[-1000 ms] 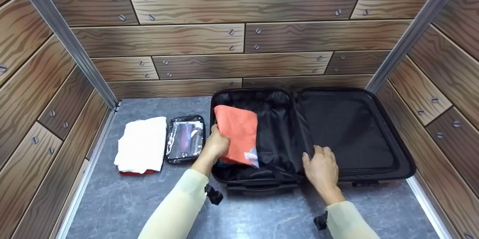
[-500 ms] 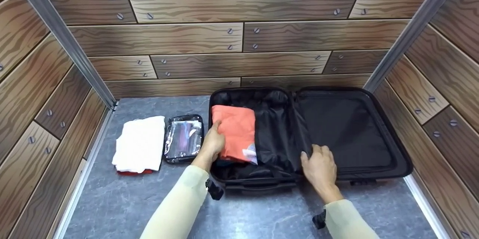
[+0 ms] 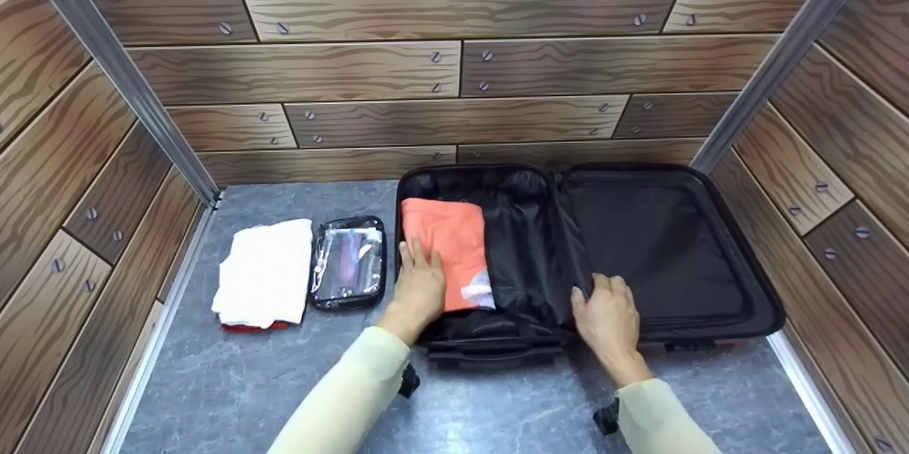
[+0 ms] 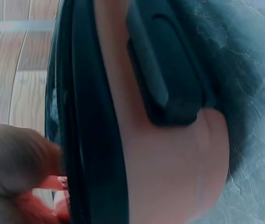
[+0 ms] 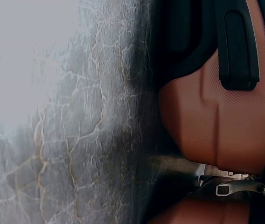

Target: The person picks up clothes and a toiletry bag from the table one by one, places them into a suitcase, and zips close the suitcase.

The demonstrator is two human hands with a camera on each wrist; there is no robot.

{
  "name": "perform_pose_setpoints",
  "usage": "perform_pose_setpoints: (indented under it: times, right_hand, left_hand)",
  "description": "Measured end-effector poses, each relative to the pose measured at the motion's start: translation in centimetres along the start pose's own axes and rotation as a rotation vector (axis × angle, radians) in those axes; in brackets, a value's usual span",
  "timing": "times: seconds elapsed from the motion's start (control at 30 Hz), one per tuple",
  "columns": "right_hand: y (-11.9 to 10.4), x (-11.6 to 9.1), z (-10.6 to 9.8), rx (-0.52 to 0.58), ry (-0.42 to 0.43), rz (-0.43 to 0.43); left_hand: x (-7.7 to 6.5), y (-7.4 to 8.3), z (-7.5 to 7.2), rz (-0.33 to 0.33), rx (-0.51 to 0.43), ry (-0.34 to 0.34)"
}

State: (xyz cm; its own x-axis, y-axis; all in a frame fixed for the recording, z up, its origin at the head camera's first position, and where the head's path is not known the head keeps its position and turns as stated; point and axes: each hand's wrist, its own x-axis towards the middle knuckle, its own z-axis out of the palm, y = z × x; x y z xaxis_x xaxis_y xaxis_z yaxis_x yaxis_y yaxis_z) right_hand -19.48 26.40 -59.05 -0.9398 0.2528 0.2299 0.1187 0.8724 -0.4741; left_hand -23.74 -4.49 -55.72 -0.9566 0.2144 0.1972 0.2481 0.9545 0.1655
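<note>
An orange folded garment (image 3: 461, 241) with a pale print at its near corner lies in the left half of the open black-lined suitcase (image 3: 525, 255). My left hand (image 3: 420, 290) lies on the near left part of this garment, fingers extended over it. In the left wrist view, part of that hand (image 4: 11, 161) shows beside the suitcase rim, with the orange cloth (image 4: 39, 207) below it. My right hand (image 3: 607, 322) grips the suitcase's front edge near the middle hinge, fingers bent over it. Only a sliver of this hand enters the right wrist view.
Left of the suitcase lies a clear zip pouch (image 3: 348, 262) with black edges. Beside it is a folded white garment (image 3: 263, 273) with a red one (image 3: 256, 327) under it. Wood-patterned walls (image 3: 454, 70) enclose the grey marbled surface (image 3: 284, 383).
My left hand has moved from the garment's left edge toward me and onto its near part, and its fingers have straightened. My right hand stays in place.
</note>
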Motion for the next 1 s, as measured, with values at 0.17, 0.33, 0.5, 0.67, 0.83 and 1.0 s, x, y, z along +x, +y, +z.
perform_pose_setpoints:
  times: [0.17,0.33,0.5,0.67,0.83,1.0]
  right_hand:
    - [0.0,0.0,0.0,0.001,0.001,0.006]
    - [-0.1,0.0,-0.2,0.0,-0.002,0.011]
    - [-0.1,0.0,-0.1,0.002,0.007,0.006]
    - [-0.1,0.1,0.1,0.001,0.012,0.013]
    - [-0.1,0.1,0.2,-0.002,0.007,0.014]
    - [-0.1,0.1,0.3,-0.002,0.02,0.009]
  left_hand:
    - [-0.9,1.0,-0.6,0.022,0.132,-0.128]
    - [-0.5,0.8,-0.5,0.009,0.075,-0.279]
    - [0.1,0.2,0.2,-0.046,0.002,-0.337]
    - [0.7,0.0,0.5,-0.089,-0.089,-0.377]
    - [0.8,-0.4,-0.2,-0.105,-0.175,-0.399]
    - [0.5,-1.0,-1.0,-0.038,-0.229,-0.293]
